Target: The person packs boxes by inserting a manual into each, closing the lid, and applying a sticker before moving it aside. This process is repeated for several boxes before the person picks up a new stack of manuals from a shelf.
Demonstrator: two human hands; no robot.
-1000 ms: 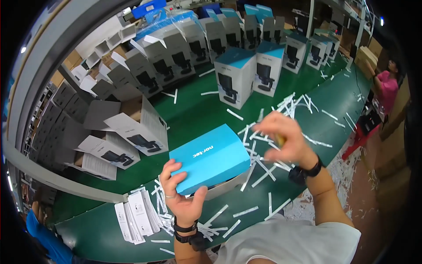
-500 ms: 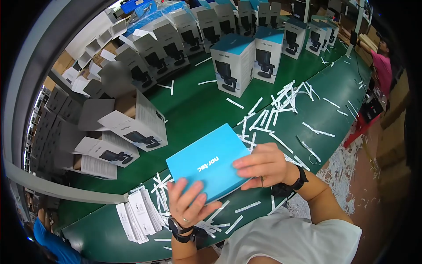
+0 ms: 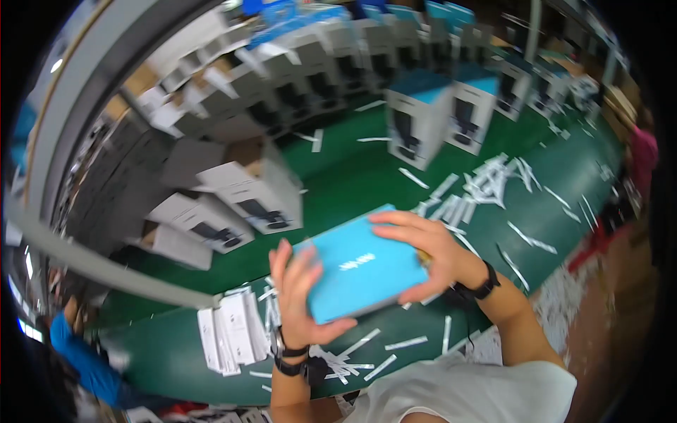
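A bright blue box (image 3: pixel 363 278) with white lettering on its top face is held tilted between my two hands, above the green table. My right hand (image 3: pixel 434 254) grips its right end, fingers over the far corner and thumb at the near corner. Against its left end lies my left hand (image 3: pixel 300 299), fingers blurred by motion and thumb along the near edge. White paper strips (image 3: pixel 486 182) are scattered on the table around the box.
Open white cartons (image 3: pixel 257 194) printed with a black device stand at left. Closed blue-topped cartons (image 3: pixel 417 127) stand farther back. Folded white leaflets (image 3: pixel 236 330) lie at near left. A grey frame bar (image 3: pixel 120 264) crosses the left side. A person in blue (image 3: pixel 84 359) is at lower left.
The view has swung, so the table's contents appear shifted right. The blue box has turned slightly in my hands, and my right hand now spreads around its right end.
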